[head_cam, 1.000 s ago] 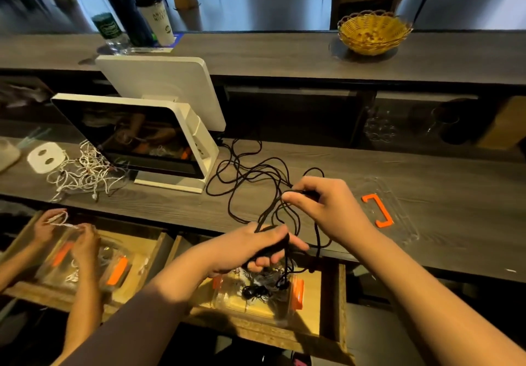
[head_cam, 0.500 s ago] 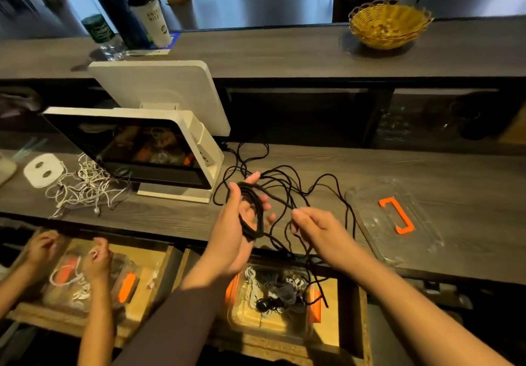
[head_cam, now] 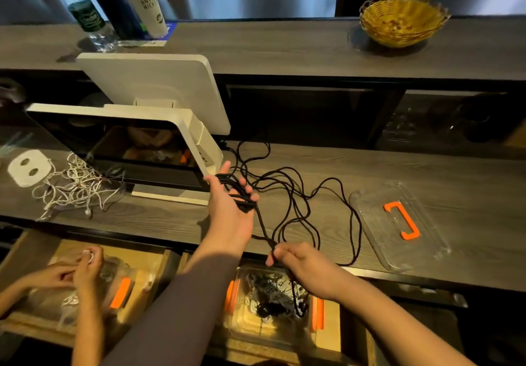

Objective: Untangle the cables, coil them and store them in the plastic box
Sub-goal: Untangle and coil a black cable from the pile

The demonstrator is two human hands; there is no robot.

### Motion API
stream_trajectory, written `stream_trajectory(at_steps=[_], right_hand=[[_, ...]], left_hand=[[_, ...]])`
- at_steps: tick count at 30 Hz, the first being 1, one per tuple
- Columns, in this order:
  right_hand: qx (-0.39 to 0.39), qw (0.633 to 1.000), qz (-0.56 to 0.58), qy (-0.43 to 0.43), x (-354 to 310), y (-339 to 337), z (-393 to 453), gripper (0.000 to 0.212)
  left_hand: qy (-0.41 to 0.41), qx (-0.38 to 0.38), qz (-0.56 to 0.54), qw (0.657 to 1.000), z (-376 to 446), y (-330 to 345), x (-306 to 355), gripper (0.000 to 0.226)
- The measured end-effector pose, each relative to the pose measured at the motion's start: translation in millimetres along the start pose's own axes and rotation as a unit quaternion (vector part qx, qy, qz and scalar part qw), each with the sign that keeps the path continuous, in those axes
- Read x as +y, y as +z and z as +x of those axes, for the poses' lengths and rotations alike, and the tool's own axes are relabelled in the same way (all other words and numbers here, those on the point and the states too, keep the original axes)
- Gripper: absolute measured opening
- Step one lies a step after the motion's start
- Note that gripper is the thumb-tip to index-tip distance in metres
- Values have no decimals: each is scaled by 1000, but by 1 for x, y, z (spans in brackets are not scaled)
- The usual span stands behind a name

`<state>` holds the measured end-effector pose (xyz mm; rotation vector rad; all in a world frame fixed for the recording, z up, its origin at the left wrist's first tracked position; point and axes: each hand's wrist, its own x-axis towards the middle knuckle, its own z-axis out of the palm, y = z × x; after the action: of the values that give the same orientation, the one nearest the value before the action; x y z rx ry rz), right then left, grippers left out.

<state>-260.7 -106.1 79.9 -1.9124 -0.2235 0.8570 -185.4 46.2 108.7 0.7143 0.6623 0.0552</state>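
Lettering on the white cup (head_cam: 146, 4) is unreadable.

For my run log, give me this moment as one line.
step: coiling | left hand: holds loops of thin black cable | right hand: pinches its strand | clear plastic box: open in drawer
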Motion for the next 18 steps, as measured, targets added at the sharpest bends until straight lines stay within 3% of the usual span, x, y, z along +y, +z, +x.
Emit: stream_trajectory(at_steps=[5, 7, 10, 12, 15, 18], right_hand=[[27, 981, -185, -54, -23, 2, -9, 26], [39, 975, -209, -73, -34, -5, -16, 22], [58, 969, -222, -96, -41, -16, -23, 23], [68, 969, -211, -111, -42, -24, -27, 22], [90, 967, -201, -132, -40, -40, -33, 17], [129, 957, -200, -164, -39, -55, -37, 11]], left_hand=[[99, -14, 234, 967, -1, -3, -16, 50], [136, -40, 337, 931, -5, -5, -20, 47], [180, -103, 485, 849, -17, -4, -23, 42], [168, -145, 545, 808, -23, -4, -24, 40], [112, -218, 586, 772, -25, -9, -20, 45], [7, -259, 586, 768, -35, -15, -18, 54]])
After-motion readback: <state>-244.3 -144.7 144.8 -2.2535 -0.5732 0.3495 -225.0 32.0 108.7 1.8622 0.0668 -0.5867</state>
